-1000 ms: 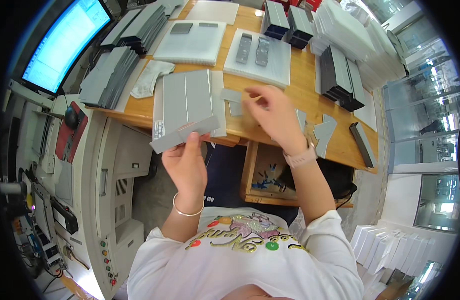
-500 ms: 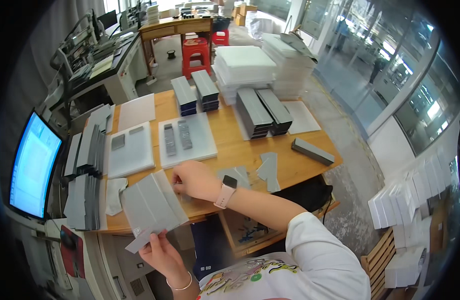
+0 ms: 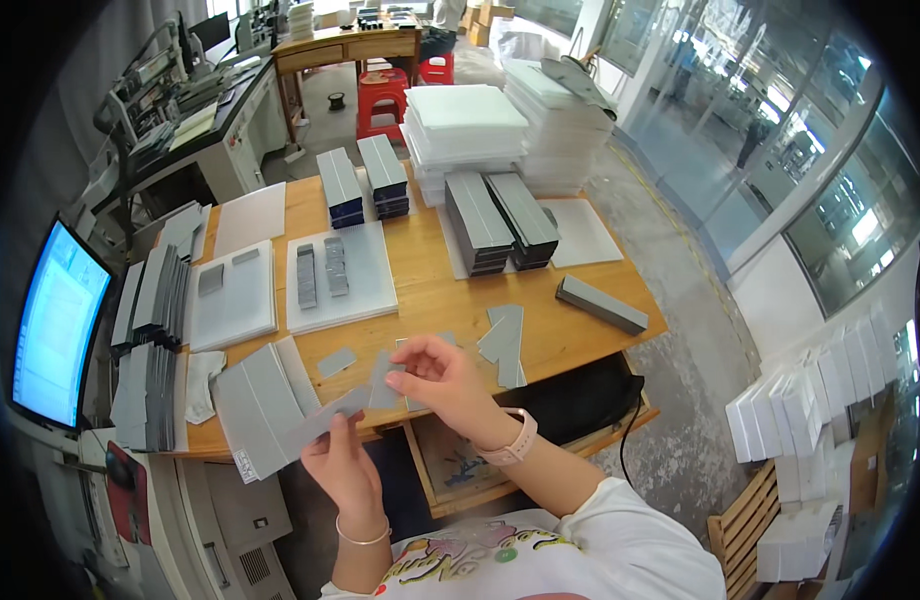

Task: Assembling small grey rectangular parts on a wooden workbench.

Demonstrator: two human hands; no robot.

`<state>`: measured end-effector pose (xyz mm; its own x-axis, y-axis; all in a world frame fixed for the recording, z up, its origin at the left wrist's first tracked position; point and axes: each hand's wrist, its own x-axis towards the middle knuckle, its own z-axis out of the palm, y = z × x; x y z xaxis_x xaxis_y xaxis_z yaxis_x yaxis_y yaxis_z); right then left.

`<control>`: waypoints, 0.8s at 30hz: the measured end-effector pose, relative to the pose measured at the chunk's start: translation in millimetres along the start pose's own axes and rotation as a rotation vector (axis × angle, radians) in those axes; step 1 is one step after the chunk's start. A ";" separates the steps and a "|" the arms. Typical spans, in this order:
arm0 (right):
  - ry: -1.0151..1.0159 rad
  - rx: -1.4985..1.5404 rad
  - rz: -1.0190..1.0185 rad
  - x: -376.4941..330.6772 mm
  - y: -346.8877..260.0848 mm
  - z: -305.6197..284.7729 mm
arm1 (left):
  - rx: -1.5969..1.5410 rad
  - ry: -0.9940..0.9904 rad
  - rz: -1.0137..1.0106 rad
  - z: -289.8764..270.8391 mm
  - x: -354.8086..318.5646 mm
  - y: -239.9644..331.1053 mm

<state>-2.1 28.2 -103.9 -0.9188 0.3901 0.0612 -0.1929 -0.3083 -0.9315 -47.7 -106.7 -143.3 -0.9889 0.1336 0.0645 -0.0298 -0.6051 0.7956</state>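
Two hands work at the near edge of a wooden table. The left hand, with a thin bangle at the wrist, is closed around the lower end of a fan of flat grey rectangular sheets, which spreads up and to the left of it over the table's edge. The right hand, a pale pink watch on its wrist, pinches a small grey card between thumb and fingertips, just right of the fanned sheets and touching their upper edge. Another small grey card lies on the table just above the fan. Farther back sit two white foam trays holding a few grey pieces, and beyond them dark stacks of grey plates. A lit blue monitor stands at far left.
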 end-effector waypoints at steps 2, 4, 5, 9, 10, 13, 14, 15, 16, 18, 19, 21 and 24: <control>0.025 0.011 0.018 -11.3 -0.4 -4.2 | 0.005 -0.066 -0.009 2.6 -6.8 -5.0; 0.121 0.132 -0.047 -15.7 -3.8 -8.7 | -0.024 -0.083 -0.012 13.8 -10.6 -7.8; 0.137 0.189 -0.057 -18.6 -4.3 -10.1 | -0.045 -0.079 -0.024 20.7 -14.0 -7.5; 0.195 0.275 -0.060 -21.4 7.7 -25.1 | -0.033 -0.027 -0.079 35.6 -21.7 -13.9; 0.253 0.232 -0.100 -18.3 11.9 -30.7 | -0.032 -0.025 -0.059 41.0 -21.3 -19.3; 0.362 0.155 -0.235 -21.3 11.9 -39.0 | -0.048 -0.109 -0.105 60.0 -21.2 -25.5; 0.361 0.151 -0.257 -23.0 3.4 -33.5 | 0.019 -0.142 -0.091 64.0 -22.4 -17.8; 0.359 0.144 -0.292 -24.7 -0.5 -30.7 | -0.016 -0.145 -0.088 67.6 -23.7 -16.9; 0.376 0.152 -0.283 -25.8 -3.6 -32.5 | -0.019 -0.193 -0.083 72.5 -24.2 -18.8; 0.385 0.196 -0.266 -26.4 -9.5 -28.3 | -0.016 -0.269 -0.073 76.5 -26.1 -16.2; 0.383 0.203 -0.256 -28.5 -7.4 -28.9 | -0.007 -0.262 -0.074 75.2 -28.1 -19.0; 0.371 0.227 -0.279 -32.3 -6.3 -29.5 | 0.019 -0.318 -0.027 73.9 -32.6 -22.3; 0.363 0.250 -0.273 -43.3 -0.6 -25.5 | 0.054 -0.286 -0.002 73.1 -42.7 -17.0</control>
<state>46.6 33.6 -115.1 -0.6532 0.7475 0.1207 -0.5266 -0.3339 -0.7818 5.7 -44.7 -115.6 -0.9073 0.3557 0.2242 -0.0166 -0.5632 0.8262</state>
